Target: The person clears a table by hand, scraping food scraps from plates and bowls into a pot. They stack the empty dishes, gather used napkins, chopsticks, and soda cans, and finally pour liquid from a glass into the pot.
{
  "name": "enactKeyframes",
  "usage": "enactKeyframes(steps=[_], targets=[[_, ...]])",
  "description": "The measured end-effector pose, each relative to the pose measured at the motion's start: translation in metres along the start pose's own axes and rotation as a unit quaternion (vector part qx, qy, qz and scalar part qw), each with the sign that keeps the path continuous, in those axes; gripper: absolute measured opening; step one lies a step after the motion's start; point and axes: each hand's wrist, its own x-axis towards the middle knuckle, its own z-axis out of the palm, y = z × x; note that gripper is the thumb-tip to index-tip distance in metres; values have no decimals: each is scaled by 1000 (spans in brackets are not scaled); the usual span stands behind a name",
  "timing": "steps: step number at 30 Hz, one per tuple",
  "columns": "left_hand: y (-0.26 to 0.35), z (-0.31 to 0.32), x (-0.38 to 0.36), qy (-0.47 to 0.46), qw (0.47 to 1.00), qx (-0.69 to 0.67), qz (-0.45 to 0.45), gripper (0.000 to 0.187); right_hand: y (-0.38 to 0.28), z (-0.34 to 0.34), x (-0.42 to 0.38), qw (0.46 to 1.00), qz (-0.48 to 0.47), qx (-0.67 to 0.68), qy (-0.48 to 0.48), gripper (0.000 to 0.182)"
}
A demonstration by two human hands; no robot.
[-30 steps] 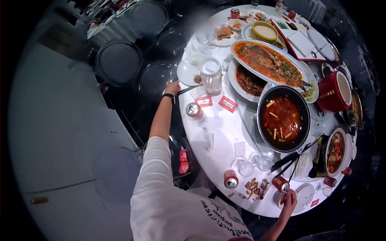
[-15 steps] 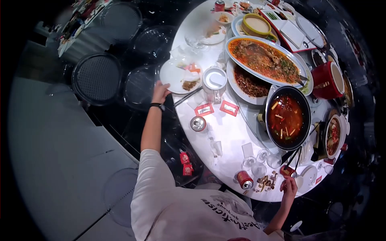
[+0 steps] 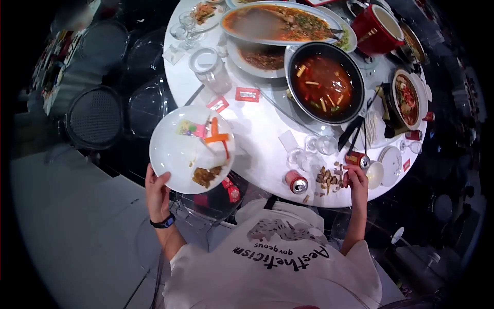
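Note:
My left hand (image 3: 157, 189) grips the rim of a white plate (image 3: 167, 147), thumb on top, and holds it off the table's left edge. On the plate are orange strips (image 3: 216, 138), a crumpled white napkin (image 3: 206, 154), a pink and green wrapper (image 3: 191, 129) and brown food scraps (image 3: 206, 176). My right hand (image 3: 356, 180) is at the table's front edge with its fingers curled together; what they hold, if anything, is hidden. Just beside it lie a pile of brown scraps (image 3: 329, 178), a red can (image 3: 357, 159) and a small white bowl (image 3: 375, 174).
A black pot of red soup (image 3: 327, 85) and a long fish platter (image 3: 278, 23) fill the middle. A glass pitcher (image 3: 211, 72), red packets (image 3: 248, 95), another red can (image 3: 296, 182) and several glasses (image 3: 303, 159) surround them. Chairs (image 3: 95, 117) stand left.
My left hand has lifted the plate off the table and brought it toward me. My right hand stays near the scraps, its fingers still curled. The view has shifted.

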Motion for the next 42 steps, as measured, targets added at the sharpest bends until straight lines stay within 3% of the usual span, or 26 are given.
enactKeyframes(steps=[7,12,13,14,17,22,23,26,29,32,34,35,36,38,39,40,42], targets=[[-98,137,-70,-172,981,-46,-75,50,25,-79,-43,998,-16,41,35,20],[-155,232,-102,-271,947,171,-21,30,59,-143,-77,991,-4,83,103,20],[-163,254,-108,-278,930,240,30,20,64,-152,-82,990,1,87,109,20],[-177,270,-113,-303,925,216,74,18,70,-160,-88,989,7,92,114,20],[-212,294,-114,-353,809,418,216,21,84,-173,-100,990,7,97,103,19],[-240,306,-110,-405,621,516,429,23,116,-181,-103,993,-1,109,47,17],[-244,306,-107,-407,615,516,435,22,123,-180,-99,995,-3,91,52,16],[-248,306,-100,-415,608,490,467,20,113,-166,-89,966,-147,-105,186,28],[-235,310,-99,-449,602,494,438,19,74,-161,-64,845,-375,-311,219,42],[-228,308,-95,-473,605,489,414,21,51,-158,-37,789,-476,-377,93,48],[-222,305,-94,-486,598,485,413,22,57,-162,-24,775,-470,-422,17,48],[-218,305,-98,-474,626,500,365,24,59,-163,-22,765,-460,-451,-5,48],[-215,304,-101,-449,646,493,372,25,59,-161,-21,752,-450,-481,-25,47],[-209,301,-103,-397,684,472,390,25,59,-159,-28,751,-481,-452,-3,43],[-203,297,-106,-344,682,467,445,37,58,-160,-34,755,-484,-443,6,42],[-196,290,-112,-280,707,444,474,35,58,-161,-38,759,-486,-433,15,40],[-200,262,-117,-160,824,336,426,30,71,-161,-39,774,-483,-409,27,36]])
